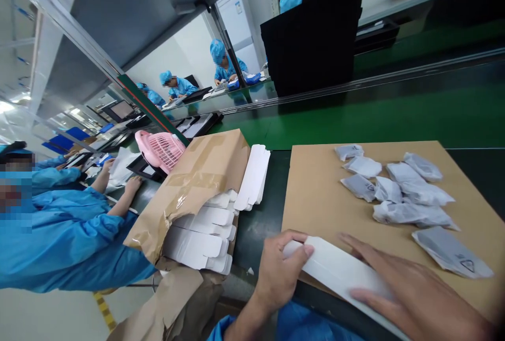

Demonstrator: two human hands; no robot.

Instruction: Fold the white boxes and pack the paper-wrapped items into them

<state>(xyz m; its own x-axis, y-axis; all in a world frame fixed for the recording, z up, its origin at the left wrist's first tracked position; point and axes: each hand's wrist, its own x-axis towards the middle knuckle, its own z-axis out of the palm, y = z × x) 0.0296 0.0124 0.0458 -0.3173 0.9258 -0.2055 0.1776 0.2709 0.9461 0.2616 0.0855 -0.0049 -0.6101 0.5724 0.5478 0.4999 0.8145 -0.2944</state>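
Observation:
A long white carton (343,270) lies slanted over the near edge of a brown cardboard sheet (311,188). My left hand (278,267) grips its left end, thumb on top and fingers curled behind. Across the right part of the carton lies my right hand (410,288), its thumb on the near side and fingers on the far side. Several small items in frosted plastic bags (418,188) rest on the sheet beyond my hands. One bagged piece (452,251) with a printed triangle mark is closest to my right hand.
Left of the sheet, a torn brown box (205,162) holds several flat white cartons (197,238); more flat cartons (252,178) lean on its side. Behind it stands a pink fan (161,149). A co-worker in blue (67,236) sits at the left. A black panel (315,36) rises beyond the green belt (335,114).

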